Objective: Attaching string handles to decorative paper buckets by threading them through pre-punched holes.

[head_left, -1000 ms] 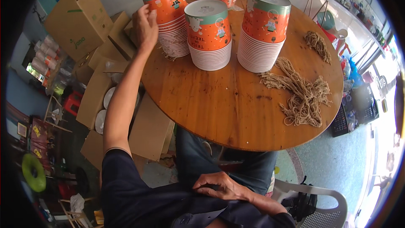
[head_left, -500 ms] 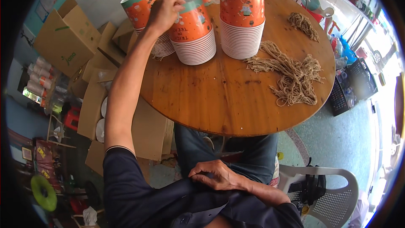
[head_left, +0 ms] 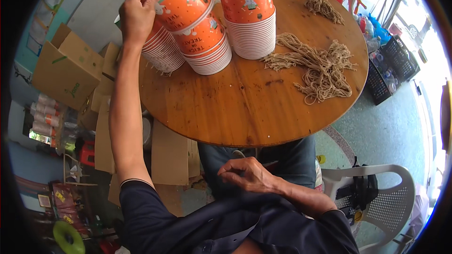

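My left hand (head_left: 140,14) pinches the base edge of an upside-down orange and green paper bucket (head_left: 188,2) with Halloween print. That bucket is tilted and raised partway off a stack of matching nested buckets (head_left: 202,47), its rim still near the one below. Another inverted stack (head_left: 247,19) stands upright just to the right. Behind my left wrist is a further stack (head_left: 162,49), partly hidden. My right hand (head_left: 249,174) hovers over my lap, its fingers loosely curled with nothing in them.
The stacks stand on a round wooden table (head_left: 216,108). A tangled heap of tan twine (head_left: 325,68) and a smaller bundle (head_left: 325,9) lie on its right side. Cardboard boxes (head_left: 70,70) crowd the left, a grey plastic chair (head_left: 388,202) the lower right, and a black crate (head_left: 391,70) the right.
My left hand has drawn the top bucket up and tilted it, exposing the printed bucket beneath. The view has shifted, and my right hand sits a little higher in it.
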A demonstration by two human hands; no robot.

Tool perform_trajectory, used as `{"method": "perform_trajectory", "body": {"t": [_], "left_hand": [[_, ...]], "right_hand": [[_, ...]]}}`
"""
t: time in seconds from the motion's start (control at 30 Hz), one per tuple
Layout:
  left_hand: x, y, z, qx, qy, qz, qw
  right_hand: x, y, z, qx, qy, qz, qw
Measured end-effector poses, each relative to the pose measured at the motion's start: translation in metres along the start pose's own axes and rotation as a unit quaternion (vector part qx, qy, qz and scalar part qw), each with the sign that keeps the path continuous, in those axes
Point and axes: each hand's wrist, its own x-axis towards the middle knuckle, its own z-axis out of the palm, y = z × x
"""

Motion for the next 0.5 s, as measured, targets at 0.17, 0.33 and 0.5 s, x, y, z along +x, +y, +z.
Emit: {"method": "perform_trajectory", "body": {"t": [0.17, 0.33, 0.5], "left_hand": [[0.000, 0.004, -0.038, 0.019, 0.012, 0.058, 0.998], [-0.052, 0.055, -0.106, -0.239, 0.207, -0.097, 0.944], [-0.152, 0.091, -0.075, -0.389, 0.088, -0.211, 0.892]], "right_hand": [[-0.001, 0.000, 0.002, -0.010, -0.010, -0.020, 1.000], [0.003, -0.012, -0.013, 0.027, 0.137, -0.062, 0.988], [0.039, -0.053, -0.050, -0.126, 0.291, -0.254, 0.914]]}}
